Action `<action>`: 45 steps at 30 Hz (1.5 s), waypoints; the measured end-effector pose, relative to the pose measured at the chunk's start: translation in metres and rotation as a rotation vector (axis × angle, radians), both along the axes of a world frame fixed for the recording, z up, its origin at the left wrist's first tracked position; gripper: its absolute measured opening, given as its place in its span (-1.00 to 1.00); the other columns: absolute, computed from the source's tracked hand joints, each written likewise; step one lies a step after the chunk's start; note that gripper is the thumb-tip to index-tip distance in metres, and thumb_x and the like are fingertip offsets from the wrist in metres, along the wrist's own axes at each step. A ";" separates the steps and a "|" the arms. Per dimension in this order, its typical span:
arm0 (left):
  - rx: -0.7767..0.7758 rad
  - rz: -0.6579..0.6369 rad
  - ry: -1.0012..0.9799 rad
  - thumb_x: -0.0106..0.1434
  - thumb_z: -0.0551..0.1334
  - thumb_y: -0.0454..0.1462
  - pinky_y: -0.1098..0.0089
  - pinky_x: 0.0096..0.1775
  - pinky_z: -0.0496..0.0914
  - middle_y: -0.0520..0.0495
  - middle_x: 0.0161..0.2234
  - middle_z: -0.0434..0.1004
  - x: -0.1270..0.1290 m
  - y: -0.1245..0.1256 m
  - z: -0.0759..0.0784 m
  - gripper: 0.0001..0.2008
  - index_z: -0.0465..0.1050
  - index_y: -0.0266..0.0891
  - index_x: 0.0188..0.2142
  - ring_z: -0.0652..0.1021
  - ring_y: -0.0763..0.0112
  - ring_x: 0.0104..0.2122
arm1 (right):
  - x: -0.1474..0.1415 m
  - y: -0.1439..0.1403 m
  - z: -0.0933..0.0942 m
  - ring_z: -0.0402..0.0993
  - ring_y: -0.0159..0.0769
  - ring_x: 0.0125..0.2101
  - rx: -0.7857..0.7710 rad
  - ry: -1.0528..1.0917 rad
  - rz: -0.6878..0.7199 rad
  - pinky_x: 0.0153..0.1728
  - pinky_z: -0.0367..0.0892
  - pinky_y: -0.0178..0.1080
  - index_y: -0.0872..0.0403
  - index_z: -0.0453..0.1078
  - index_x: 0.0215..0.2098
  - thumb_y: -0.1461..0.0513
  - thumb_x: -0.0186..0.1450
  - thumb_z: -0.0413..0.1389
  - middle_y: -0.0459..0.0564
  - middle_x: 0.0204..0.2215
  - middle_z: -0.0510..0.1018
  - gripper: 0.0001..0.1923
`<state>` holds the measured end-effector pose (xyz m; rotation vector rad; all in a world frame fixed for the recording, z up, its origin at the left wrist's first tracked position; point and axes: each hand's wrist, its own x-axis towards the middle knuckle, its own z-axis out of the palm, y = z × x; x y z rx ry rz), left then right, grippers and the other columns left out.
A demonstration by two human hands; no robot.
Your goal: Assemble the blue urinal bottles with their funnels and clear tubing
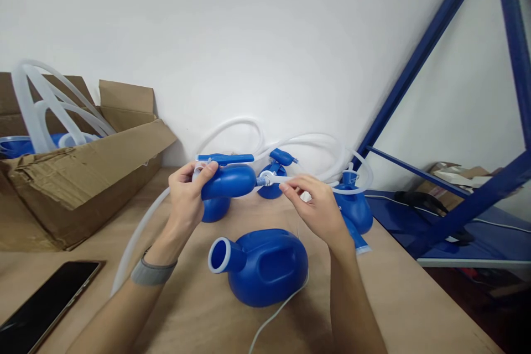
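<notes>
- The left hand is clamped round the wide end of a blue plastic pear-shaped funnel piece, held above the middle of the table, thumb on top and the other fingers wrapped behind.
- The piece lies nearly level, its long axis running left to right, and its narrow white-collared end points toward the right hand.
- The right hand pinches that collar and the clear flexible plastic tube joined to it between thumb and forefinger; the two hands sit close together, with only the funnel's body between them.
- From the collar the tube runs on toward the right edge of the table and curls up near the wall.
- Just below the hands, nearer the front edge, a blue plastic jug-shaped bottle with a white-rimmed neck lies on its side, neck pointing left, touching neither hand.
- Toward the back edge stand more blue plastic pieces tangled in loops of white tubing; how many there are is hard to tell.
- A flat blue plastic clip shows just above the funnel; whether it is attached to it cannot be made out.
- An open brown cardboard box sits at the left edge, holding more tubing, and a black phone lies at the front left corner, partly cut off.
- The left fingertips are hidden behind the funnel.
</notes>
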<state>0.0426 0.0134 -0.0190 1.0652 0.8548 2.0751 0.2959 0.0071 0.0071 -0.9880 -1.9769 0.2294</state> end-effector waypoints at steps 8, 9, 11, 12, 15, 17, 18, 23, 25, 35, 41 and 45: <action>0.077 0.124 0.122 0.02 0.53 -0.07 0.44 -0.43 0.23 0.08 -0.52 0.34 -0.002 -0.009 0.005 -0.64 0.45 -0.21 -0.54 0.31 0.49 -0.48 | -0.019 0.033 -0.034 0.63 -0.21 -0.18 -0.646 0.244 0.438 -0.29 0.51 -0.24 0.04 0.52 -0.12 -0.30 0.38 -0.03 0.11 -0.09 0.67 -0.36; 0.073 0.125 0.120 0.01 0.52 -0.05 0.43 -0.43 0.23 0.07 -0.53 0.33 -0.002 -0.009 0.006 -0.63 0.44 -0.21 -0.55 0.31 0.49 -0.49 | -0.021 0.036 -0.036 0.63 -0.20 -0.16 -0.649 0.278 0.503 -0.28 0.52 -0.24 0.04 0.51 -0.11 -0.29 0.37 0.01 0.12 -0.07 0.66 -0.38; 0.067 0.125 0.108 0.00 0.53 -0.04 0.43 -0.45 0.21 0.08 -0.55 0.30 -0.002 -0.008 0.007 -0.61 0.42 -0.22 -0.56 0.29 0.49 -0.50 | -0.026 0.039 -0.038 0.63 -0.20 -0.21 -0.644 0.320 0.577 -0.32 0.50 -0.26 0.04 0.50 -0.12 -0.26 0.36 0.07 0.10 -0.15 0.67 -0.42; 0.066 0.127 0.102 -0.01 0.53 -0.04 0.44 -0.46 0.20 0.08 -0.56 0.29 -0.003 -0.008 0.007 -0.60 0.42 -0.22 -0.56 0.28 0.50 -0.51 | -0.027 0.039 -0.039 0.62 -0.21 -0.25 -0.629 0.330 0.577 -0.35 0.49 -0.27 0.05 0.50 -0.14 -0.25 0.36 0.08 0.08 -0.21 0.67 -0.44; 0.072 0.130 0.102 -0.02 0.53 -0.07 0.44 -0.46 0.20 0.10 -0.56 0.31 -0.005 -0.007 0.008 -0.63 0.43 -0.22 -0.57 0.29 0.52 -0.53 | -0.030 0.036 -0.038 0.59 -0.25 -0.29 -0.554 0.307 0.511 -0.36 0.48 -0.27 0.06 0.49 -0.19 -0.22 0.40 0.05 0.05 -0.27 0.66 -0.47; 0.075 0.131 0.101 -0.01 0.54 -0.08 0.44 -0.45 0.21 0.11 -0.56 0.32 -0.006 -0.007 0.009 -0.64 0.44 -0.22 -0.57 0.31 0.52 -0.52 | -0.031 0.032 -0.038 0.57 -0.25 -0.27 -0.505 0.262 0.469 -0.34 0.49 -0.26 0.07 0.50 -0.22 -0.21 0.43 0.00 0.07 -0.24 0.65 -0.45; 0.076 0.133 0.101 -0.01 0.53 -0.08 0.44 -0.45 0.21 0.11 -0.56 0.32 -0.007 -0.008 0.010 -0.63 0.44 -0.22 -0.57 0.31 0.52 -0.52 | -0.032 0.031 -0.038 0.57 -0.25 -0.27 -0.489 0.248 0.454 -0.33 0.49 -0.26 0.07 0.50 -0.22 -0.20 0.45 -0.02 0.09 -0.22 0.65 -0.44; 0.075 0.142 0.123 0.02 0.52 -0.05 0.43 -0.42 0.25 0.11 -0.56 0.30 -0.007 -0.009 0.011 -0.60 0.40 -0.21 -0.58 0.33 0.49 -0.51 | -0.035 0.029 -0.040 0.57 -0.22 -0.23 -0.506 0.297 0.473 -0.37 0.49 -0.27 0.08 0.51 -0.08 -0.21 0.46 -0.06 0.11 -0.20 0.65 -0.41; 0.067 0.134 0.135 0.03 0.52 -0.05 0.43 -0.41 0.26 0.11 -0.55 0.31 -0.008 -0.009 0.010 -0.61 0.40 -0.21 -0.57 0.36 0.48 -0.50 | -0.035 0.030 -0.040 0.58 -0.22 -0.24 -0.516 0.316 0.478 -0.40 0.48 -0.29 0.08 0.51 -0.09 -0.20 0.44 -0.01 0.09 -0.22 0.65 -0.43; 0.036 0.091 0.110 0.00 0.53 -0.05 0.42 -0.38 0.31 0.08 -0.53 0.36 -0.010 -0.007 0.008 -0.63 0.46 -0.22 -0.55 0.43 0.43 -0.46 | -0.039 0.036 -0.046 0.52 -0.29 -0.40 -0.502 0.324 0.480 -0.46 0.43 -0.30 0.04 0.42 -0.26 -0.18 0.42 0.03 -0.01 -0.38 0.58 -0.52; 0.016 0.034 0.084 0.01 0.54 -0.07 0.43 -0.39 0.32 0.09 -0.55 0.29 -0.011 -0.008 0.012 -0.62 0.44 -0.22 -0.59 0.37 0.47 -0.49 | -0.046 0.035 -0.046 0.46 -0.32 -0.49 -0.474 0.343 0.441 -0.40 0.44 -0.26 0.03 0.38 -0.34 -0.20 0.41 0.05 -0.07 -0.49 0.53 -0.50; 0.009 0.009 0.080 0.04 0.54 -0.07 0.44 -0.38 0.32 0.07 -0.55 0.29 -0.014 -0.007 0.012 -0.61 0.43 -0.22 -0.60 0.37 0.46 -0.47 | -0.053 0.033 -0.048 0.45 -0.32 -0.47 -0.432 0.351 0.428 -0.37 0.42 -0.26 0.04 0.38 -0.37 -0.19 0.42 0.04 -0.08 -0.50 0.51 -0.49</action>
